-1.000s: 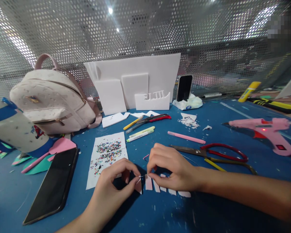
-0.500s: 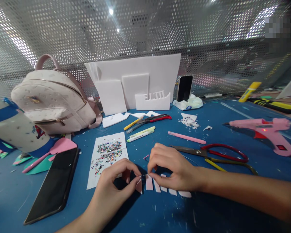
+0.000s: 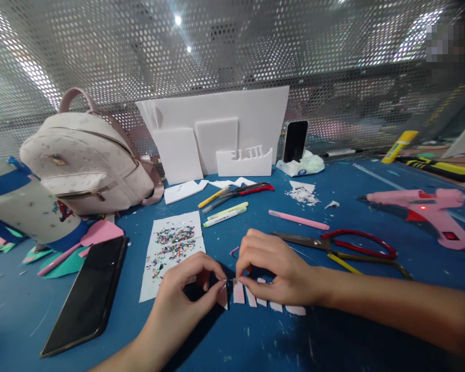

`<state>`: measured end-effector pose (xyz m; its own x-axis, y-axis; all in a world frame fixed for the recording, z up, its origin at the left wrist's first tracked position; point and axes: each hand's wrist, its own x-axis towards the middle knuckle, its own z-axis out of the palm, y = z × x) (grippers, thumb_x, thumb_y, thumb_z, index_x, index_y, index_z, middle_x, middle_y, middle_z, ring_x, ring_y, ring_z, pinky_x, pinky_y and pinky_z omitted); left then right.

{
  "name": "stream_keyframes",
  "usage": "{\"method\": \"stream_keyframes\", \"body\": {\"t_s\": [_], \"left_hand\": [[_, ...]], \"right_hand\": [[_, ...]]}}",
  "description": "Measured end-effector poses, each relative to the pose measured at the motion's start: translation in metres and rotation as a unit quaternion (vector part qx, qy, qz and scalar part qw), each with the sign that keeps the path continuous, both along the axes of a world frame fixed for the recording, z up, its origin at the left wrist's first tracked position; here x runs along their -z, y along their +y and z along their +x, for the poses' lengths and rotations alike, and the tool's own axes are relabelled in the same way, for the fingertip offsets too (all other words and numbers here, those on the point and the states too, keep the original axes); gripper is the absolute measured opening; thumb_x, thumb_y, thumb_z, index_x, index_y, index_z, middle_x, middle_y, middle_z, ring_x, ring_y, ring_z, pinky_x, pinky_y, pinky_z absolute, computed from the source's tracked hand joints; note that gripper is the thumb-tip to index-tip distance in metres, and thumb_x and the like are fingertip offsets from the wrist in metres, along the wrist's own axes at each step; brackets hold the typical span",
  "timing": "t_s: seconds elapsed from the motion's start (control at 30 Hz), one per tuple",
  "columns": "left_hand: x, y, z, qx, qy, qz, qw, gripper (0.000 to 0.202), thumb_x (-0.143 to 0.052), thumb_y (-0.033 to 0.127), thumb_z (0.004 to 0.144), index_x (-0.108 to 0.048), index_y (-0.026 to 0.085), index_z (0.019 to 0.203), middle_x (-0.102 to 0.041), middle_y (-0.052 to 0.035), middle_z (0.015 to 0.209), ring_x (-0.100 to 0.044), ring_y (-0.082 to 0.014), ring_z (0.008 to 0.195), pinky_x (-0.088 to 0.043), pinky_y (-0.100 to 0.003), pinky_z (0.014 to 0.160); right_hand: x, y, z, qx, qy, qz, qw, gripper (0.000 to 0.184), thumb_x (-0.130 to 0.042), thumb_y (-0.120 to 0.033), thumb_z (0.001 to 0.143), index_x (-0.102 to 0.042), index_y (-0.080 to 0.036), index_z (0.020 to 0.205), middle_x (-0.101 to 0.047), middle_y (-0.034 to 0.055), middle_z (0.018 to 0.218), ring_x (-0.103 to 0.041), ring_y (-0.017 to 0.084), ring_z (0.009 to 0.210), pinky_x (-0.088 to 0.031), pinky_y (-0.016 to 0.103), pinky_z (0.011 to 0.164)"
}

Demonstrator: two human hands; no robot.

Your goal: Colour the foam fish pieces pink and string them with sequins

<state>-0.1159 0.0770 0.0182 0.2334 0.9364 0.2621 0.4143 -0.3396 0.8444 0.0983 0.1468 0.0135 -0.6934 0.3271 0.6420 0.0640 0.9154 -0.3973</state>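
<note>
My left hand pinches a small pale pink foam piece between thumb and forefinger, just above the blue table. My right hand meets it fingertip to fingertip, pinching a tiny thin dark thing at the piece's top edge; what that thing is stays unclear. Under my right hand lies a row of several pale pink foam strips. A white sheet with glitter flakes lies just beyond my left hand.
Red-handled scissors and a pink pen lie right of my hands, a pink glue gun farther right. A black phone lies at the left. A pale backpack, white foam boards and markers stand behind.
</note>
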Motion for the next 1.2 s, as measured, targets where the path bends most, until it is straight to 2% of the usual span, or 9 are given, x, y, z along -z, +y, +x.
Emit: {"method": "stream_keyframes", "body": {"t_s": [0.4,1.0,1.2], "left_hand": [[0.002,-0.002,-0.005,-0.005,0.004,-0.011,1.0,0.015,-0.06,0.012,0.086,-0.067,0.024,0.081,-0.068,0.0035,0.077,-0.055,-0.0112,0.067,-0.044,-0.023,0.063],[0.001,-0.002,0.002,0.0,0.007,-0.019,1.0,0.013,-0.062,0.013,0.086,-0.069,0.023,0.081,-0.069,0.0022,0.073,-0.056,-0.0116,0.065,-0.043,-0.023,0.063],[0.001,-0.006,0.01,-0.007,-0.041,-0.063,0.997,0.01,-0.062,0.015,0.084,-0.067,0.02,0.076,-0.068,0.0012,0.066,-0.061,-0.0128,0.06,-0.045,-0.024,0.06]], "right_hand": [[0.001,0.0,0.001,0.005,0.004,-0.007,1.0,0.005,-0.06,-0.016,0.09,-0.059,-0.017,0.085,-0.06,0.0018,0.077,-0.053,0.014,0.073,-0.038,0.031,0.068],[0.004,0.001,0.0,-0.004,-0.009,0.002,1.0,0.005,-0.059,-0.016,0.091,-0.059,-0.018,0.087,-0.06,0.0011,0.077,-0.053,0.014,0.074,-0.039,0.031,0.069],[0.005,0.001,-0.001,-0.019,-0.027,0.02,0.999,0.004,-0.059,-0.022,0.093,-0.06,-0.018,0.092,-0.062,0.0016,0.08,-0.053,0.015,0.076,-0.04,0.032,0.071]]}}
